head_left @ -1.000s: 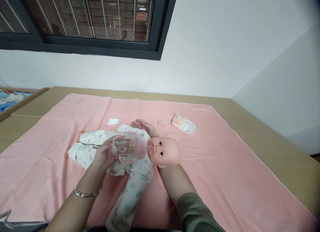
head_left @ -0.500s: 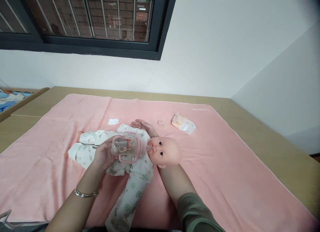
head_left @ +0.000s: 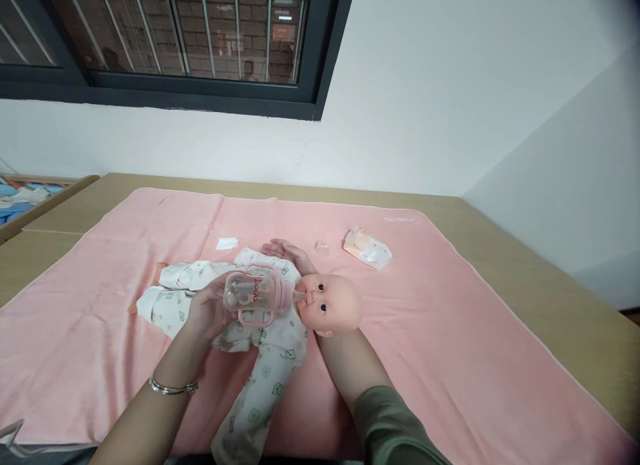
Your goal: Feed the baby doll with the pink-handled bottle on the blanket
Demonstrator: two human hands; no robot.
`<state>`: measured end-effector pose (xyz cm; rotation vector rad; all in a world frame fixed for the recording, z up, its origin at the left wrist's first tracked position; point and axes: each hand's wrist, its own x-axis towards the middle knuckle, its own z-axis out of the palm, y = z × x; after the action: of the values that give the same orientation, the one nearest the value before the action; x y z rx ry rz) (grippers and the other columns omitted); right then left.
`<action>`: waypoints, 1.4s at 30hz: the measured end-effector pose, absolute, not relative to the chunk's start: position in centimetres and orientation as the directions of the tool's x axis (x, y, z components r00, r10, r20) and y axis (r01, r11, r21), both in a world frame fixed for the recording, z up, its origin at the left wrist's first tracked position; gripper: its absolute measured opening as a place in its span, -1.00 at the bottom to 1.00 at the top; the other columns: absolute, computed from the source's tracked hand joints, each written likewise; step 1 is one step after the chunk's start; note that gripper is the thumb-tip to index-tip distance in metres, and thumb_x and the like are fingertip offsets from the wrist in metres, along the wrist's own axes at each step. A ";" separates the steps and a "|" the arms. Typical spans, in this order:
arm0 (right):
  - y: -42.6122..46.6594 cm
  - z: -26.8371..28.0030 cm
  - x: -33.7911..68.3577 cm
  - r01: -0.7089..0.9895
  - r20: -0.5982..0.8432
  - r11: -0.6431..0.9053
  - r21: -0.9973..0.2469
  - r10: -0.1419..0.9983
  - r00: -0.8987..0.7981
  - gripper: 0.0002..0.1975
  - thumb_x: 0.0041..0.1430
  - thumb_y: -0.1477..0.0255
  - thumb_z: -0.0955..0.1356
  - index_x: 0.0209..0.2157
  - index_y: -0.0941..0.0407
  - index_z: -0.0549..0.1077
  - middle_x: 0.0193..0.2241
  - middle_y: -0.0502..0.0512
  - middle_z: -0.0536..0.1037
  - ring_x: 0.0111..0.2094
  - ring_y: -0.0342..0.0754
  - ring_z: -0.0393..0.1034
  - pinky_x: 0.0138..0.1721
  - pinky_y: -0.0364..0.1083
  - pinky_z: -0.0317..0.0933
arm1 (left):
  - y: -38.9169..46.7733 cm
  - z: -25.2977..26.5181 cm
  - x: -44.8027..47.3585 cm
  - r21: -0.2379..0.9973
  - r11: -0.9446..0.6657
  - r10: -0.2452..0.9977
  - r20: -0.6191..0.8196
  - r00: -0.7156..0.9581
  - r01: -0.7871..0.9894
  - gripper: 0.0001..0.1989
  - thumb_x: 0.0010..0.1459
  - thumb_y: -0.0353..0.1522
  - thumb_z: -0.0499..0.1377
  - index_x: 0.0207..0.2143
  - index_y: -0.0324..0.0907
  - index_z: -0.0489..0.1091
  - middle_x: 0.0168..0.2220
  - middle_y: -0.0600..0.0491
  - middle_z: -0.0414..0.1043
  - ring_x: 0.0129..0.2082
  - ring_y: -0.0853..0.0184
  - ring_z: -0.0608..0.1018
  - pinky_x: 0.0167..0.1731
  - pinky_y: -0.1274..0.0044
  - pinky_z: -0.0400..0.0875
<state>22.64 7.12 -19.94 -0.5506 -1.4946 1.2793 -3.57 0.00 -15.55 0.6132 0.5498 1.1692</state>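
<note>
A baby doll (head_left: 333, 305) in white patterned clothes lies on its back, its head to the right and its feet to the left. My left hand (head_left: 207, 310) is closed around the base end of a clear baby bottle (head_left: 254, 293) with a pink collar and pink handles. The bottle lies nearly level above the doll's chest, its teat touching the doll's mouth. Under the doll's head and neck runs my right forearm. My right hand (head_left: 289, 251) comes out beyond the doll's far shoulder, fingers stretched out and holding nothing.
A pink blanket (head_left: 450, 345) covers most of the wooden surface (head_left: 560, 285). Behind the doll lie a folded white tissue (head_left: 227, 243), a clear dome-shaped cap (head_left: 321, 247) and a soft wipes pack (head_left: 367, 247). A white wall and a dark-framed window (head_left: 200, 95) stand at the back.
</note>
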 end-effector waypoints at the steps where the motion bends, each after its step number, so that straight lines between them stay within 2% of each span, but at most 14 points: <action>1: 7.3 -19.9 22.7 -0.273 0.405 0.321 -0.907 0.843 -0.353 0.28 -0.17 -0.37 0.59 0.52 -0.21 0.23 0.54 0.16 0.32 0.57 0.33 0.19 0.54 0.30 0.25 | 0.0 -15.5 -3.5 0.693 0.267 0.952 -0.082 0.295 -0.670 -0.61 -0.09 -0.42 0.35 -0.14 -0.29 0.67 -0.34 -0.07 0.67 -0.51 0.26 0.64 -0.66 0.59 0.49; 8: 8.3 -20.0 23.0 -0.188 0.362 0.310 -0.932 0.832 -0.421 0.27 -0.22 -0.28 0.64 0.49 -0.24 0.26 0.53 0.15 0.32 0.58 0.33 0.18 0.51 0.29 0.27 | -0.3 -14.9 -3.1 0.720 0.265 0.961 -0.142 0.237 -0.641 -0.68 0.01 -0.32 0.44 -0.16 -0.28 0.68 -0.32 -0.07 0.69 -0.49 0.24 0.67 -0.63 0.57 0.53; 11: 7.7 -20.0 23.0 -0.210 0.396 0.338 -0.917 0.829 -0.394 0.24 -0.14 -0.33 0.59 0.52 -0.27 0.20 0.56 0.13 0.28 0.59 0.30 0.15 0.53 0.29 0.25 | -0.2 -15.2 -3.3 0.719 0.259 0.960 -0.117 0.255 -0.645 -0.64 -0.04 -0.37 0.44 -0.14 -0.28 0.68 -0.32 -0.07 0.69 -0.50 0.25 0.65 -0.62 0.56 0.53; 15: 7.3 -19.7 23.0 -0.199 0.398 0.345 -0.917 0.822 -0.408 0.26 -0.14 -0.36 0.57 0.52 -0.26 0.16 0.57 0.14 0.26 0.59 0.30 0.15 0.54 0.29 0.22 | -0.1 -15.4 -3.5 0.698 0.261 0.954 -0.080 0.290 -0.667 -0.58 -0.12 -0.43 0.36 -0.12 -0.29 0.69 -0.30 -0.10 0.70 -0.50 0.24 0.64 -0.65 0.58 0.48; 18: 7.2 -19.6 23.0 -0.154 0.346 0.310 -0.938 0.846 -0.406 0.22 -0.11 -0.31 0.59 0.51 -0.26 0.18 0.57 0.15 0.25 0.61 0.28 0.13 0.52 0.28 0.23 | -0.1 -15.4 -3.4 0.689 0.272 0.948 -0.073 0.309 -0.671 -0.58 -0.11 -0.43 0.32 -0.13 -0.30 0.69 -0.37 -0.07 0.65 -0.51 0.24 0.63 -0.64 0.57 0.47; 21: 7.5 -19.5 22.9 -0.132 0.322 0.293 -0.947 0.861 -0.394 0.21 -0.15 -0.29 0.61 0.48 -0.26 0.24 0.57 0.16 0.25 0.61 0.28 0.12 0.50 0.26 0.25 | -0.2 -15.2 -3.3 0.693 0.271 0.955 -0.106 0.278 -0.668 -0.66 -0.05 -0.40 0.36 -0.16 -0.29 0.69 -0.44 -0.02 0.60 -0.54 0.26 0.61 -0.67 0.58 0.46; 25: 8.4 -19.3 22.8 -0.161 0.311 0.267 -0.950 0.850 -0.424 0.23 -0.26 -0.26 0.66 0.44 -0.20 0.33 0.53 0.20 0.32 0.58 0.29 0.17 0.49 0.27 0.25 | -0.3 -15.1 -3.1 0.714 0.256 0.962 -0.124 0.242 -0.651 -0.68 -0.01 -0.35 0.43 -0.16 -0.27 0.67 -0.37 -0.04 0.65 -0.54 0.28 0.63 -0.66 0.58 0.49; 29: 8.6 -19.2 22.7 -0.219 0.304 0.232 -0.948 0.864 -0.401 0.16 -0.21 -0.21 0.67 0.40 -0.13 0.40 0.48 0.23 0.39 0.57 0.29 0.20 0.48 0.26 0.28 | -0.2 -15.1 -3.2 0.719 0.263 0.959 -0.119 0.258 -0.643 -0.65 -0.05 -0.35 0.44 -0.15 -0.27 0.67 -0.33 -0.07 0.68 -0.52 0.28 0.65 -0.64 0.60 0.50; 36: 7.7 -19.5 22.6 -0.232 0.313 0.237 -0.944 0.864 -0.395 0.24 -0.27 -0.23 0.68 0.44 -0.19 0.35 0.51 0.19 0.35 0.59 0.27 0.15 0.52 0.26 0.24 | -0.2 -15.3 -3.3 0.726 0.262 0.961 -0.135 0.243 -0.636 -0.59 -0.09 -0.35 0.44 -0.12 -0.28 0.70 -0.32 -0.06 0.70 -0.50 0.27 0.66 -0.62 0.58 0.54; 42: 7.9 -19.5 22.8 -0.187 0.329 0.275 -0.943 0.858 -0.394 0.17 -0.24 -0.19 0.67 0.41 -0.25 0.34 0.52 0.13 0.34 0.58 0.25 0.19 0.48 0.22 0.29 | -0.2 -15.2 -3.2 0.721 0.261 0.959 -0.116 0.259 -0.642 -0.63 -0.04 -0.35 0.45 -0.14 -0.29 0.69 -0.32 -0.08 0.70 -0.53 0.28 0.64 -0.65 0.59 0.51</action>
<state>22.78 7.91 -19.50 -0.6428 -1.5488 1.3180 -3.19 -0.20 -15.15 0.6148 0.6184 1.1816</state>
